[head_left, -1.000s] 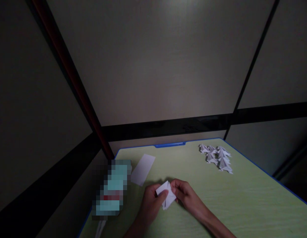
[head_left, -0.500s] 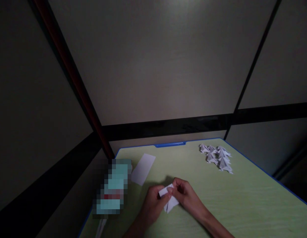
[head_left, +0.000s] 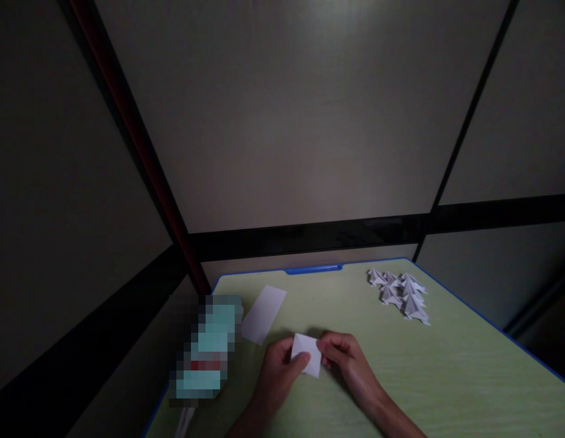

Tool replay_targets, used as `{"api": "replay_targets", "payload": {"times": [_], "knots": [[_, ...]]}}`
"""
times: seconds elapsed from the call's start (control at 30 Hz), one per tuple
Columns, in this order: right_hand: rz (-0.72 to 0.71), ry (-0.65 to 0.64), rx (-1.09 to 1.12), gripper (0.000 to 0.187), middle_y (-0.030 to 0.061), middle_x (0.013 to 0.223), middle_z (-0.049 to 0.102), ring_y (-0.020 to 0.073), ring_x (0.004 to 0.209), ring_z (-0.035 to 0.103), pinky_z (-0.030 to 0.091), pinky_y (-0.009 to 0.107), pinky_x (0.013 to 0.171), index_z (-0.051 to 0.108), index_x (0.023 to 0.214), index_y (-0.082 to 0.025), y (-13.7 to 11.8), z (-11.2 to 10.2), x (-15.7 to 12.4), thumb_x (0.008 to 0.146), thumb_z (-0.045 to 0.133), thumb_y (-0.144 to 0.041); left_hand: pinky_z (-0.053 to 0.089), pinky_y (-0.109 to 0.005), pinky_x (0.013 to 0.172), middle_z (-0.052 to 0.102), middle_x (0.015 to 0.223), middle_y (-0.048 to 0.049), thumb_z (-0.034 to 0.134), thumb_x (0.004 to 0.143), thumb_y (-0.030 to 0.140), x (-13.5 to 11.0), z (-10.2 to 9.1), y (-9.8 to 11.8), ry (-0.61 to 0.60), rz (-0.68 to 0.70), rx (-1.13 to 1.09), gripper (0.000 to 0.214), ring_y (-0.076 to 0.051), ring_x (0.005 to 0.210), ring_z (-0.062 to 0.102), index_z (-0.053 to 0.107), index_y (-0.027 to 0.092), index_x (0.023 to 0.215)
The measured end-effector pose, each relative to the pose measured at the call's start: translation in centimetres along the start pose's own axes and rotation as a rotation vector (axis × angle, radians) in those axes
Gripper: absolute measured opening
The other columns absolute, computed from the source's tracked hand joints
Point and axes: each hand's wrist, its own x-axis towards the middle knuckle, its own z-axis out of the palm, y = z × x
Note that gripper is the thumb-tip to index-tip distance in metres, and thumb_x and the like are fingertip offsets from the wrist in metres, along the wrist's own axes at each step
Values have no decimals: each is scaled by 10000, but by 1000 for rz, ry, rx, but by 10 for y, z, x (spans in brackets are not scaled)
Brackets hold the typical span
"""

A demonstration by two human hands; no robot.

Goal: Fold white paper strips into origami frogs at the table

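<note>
My left hand (head_left: 278, 372) holds a folded white paper square (head_left: 313, 360), thumb across its face, while my right hand (head_left: 345, 358) pinches its upper right corner. Beyond, on the blue-edged green tabletop (head_left: 446, 371), lie a white paper sheet (head_left: 265, 313) and, farther right, clustered origami figures (head_left: 413, 305).

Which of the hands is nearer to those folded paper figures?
Right. The right hand, at the held paper's right edge, is nearer the person and left of the folded paper figures; the left hand, on the paper's other side, is farther left.
</note>
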Motion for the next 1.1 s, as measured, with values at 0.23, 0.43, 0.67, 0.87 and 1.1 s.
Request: {"api": "replay_targets", "payload": {"times": [0.23, 0.43, 0.67, 0.87, 1.1], "knots": [[-59, -1, -74, 142, -35, 499, 444, 92, 476, 389, 294, 209, 447, 515, 534, -147, -4, 4, -3, 574, 603, -251, 346, -200, 449, 566, 516, -7, 629, 510, 273, 1, -3, 2, 137, -48, -60, 208, -123, 485, 478, 583, 94, 607], [-124, 7, 60, 199, -40, 534, 450, 93, 492, 420, 336, 206, 460, 508, 698, -157, -5, 5, -2, 572, 633, -247, 350, -204, 458, 576, 529, -20, 631, 514, 296, -1, 2, 3, 57, -40, -75, 223, -125, 495, 474, 613, 91, 600], [-156, -13, -13, 248, -43, 559, 446, 91, 500, 424, 337, 202, 460, 498, 852, -168, 0, 5, -6, 625, 589, -210, 345, -201, 445, 562, 487, -6, 611, 561, 310, -5, 2, 9, 28, -8, -104, 243, -111, 462, 463, 632, 76, 623], [-134, 27, -32, 213, -35, 553, 506, 97, 490, 457, 341, 195, 448, 504, 779, -170, -3, 6, -7, 604, 612, -222, 362, -193, 407, 579, 484, -20, 588, 588, 336, 0, 1, 3, 48, 21, -25, 277, -107, 437, 471, 629, 77, 674], [-171, -24, -23, 133, -21, 592, 502, 96, 491, 469, 364, 204, 454, 548, 687, -161, -3, 3, -3, 595, 619, -225, 391, -186, 374, 576, 484, -18, 606, 562, 341, 2, 1, -7, -24, 16, -71, 266, -99, 409, 492, 604, 84, 630]]}}
